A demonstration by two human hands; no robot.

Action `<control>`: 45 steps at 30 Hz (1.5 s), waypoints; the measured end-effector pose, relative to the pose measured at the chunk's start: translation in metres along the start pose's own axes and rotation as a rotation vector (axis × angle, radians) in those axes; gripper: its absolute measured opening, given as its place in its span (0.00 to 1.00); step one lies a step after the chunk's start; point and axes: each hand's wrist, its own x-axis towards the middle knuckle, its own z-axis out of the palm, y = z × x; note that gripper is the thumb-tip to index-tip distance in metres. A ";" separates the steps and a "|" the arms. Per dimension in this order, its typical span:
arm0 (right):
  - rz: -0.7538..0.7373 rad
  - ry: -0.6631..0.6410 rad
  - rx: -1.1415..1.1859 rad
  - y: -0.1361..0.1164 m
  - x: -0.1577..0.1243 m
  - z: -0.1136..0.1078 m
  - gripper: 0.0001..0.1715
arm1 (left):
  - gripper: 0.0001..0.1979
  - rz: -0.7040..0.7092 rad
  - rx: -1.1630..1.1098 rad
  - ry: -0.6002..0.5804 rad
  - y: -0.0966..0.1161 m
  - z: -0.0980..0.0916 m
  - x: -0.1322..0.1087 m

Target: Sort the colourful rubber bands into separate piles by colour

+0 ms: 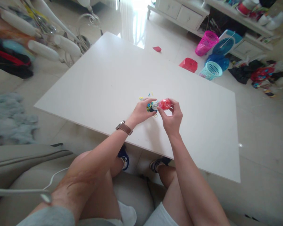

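Observation:
My left hand [143, 110], a watch on its wrist, curves around a small clump of blue, yellow and green bits [150, 106] over the table. Whether these bits sit in a clear container or lie loose, I cannot tell. My right hand [172, 115] grips a shiny, see-through red rounded object [165, 104] between thumb and fingers. Its whitish, clear end [155, 105] points left and meets the colourful bits between my hands. A few tiny yellow and blue pieces [149, 94] lie scattered on the white table [103, 81] just beyond my left fingers.
On the floor past the table are a red container [189, 65], a pink basket [207, 43], a light-blue basket [211, 71] and a small red piece [157, 49]. White drawers [179, 14] stand behind. A white metal rack [68, 45] rises at the left.

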 end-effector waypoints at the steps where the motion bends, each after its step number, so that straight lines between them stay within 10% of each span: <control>1: -0.011 -0.014 -0.002 -0.001 -0.001 0.001 0.28 | 0.27 0.027 0.022 0.003 0.001 0.001 0.000; 16: -0.086 -0.229 -0.139 -0.028 -0.002 -0.008 0.50 | 0.16 -0.099 0.140 0.073 0.009 -0.004 0.000; 45: 0.164 -0.104 0.170 -0.017 -0.002 0.000 0.22 | 0.17 0.005 0.185 -0.034 0.014 -0.006 -0.002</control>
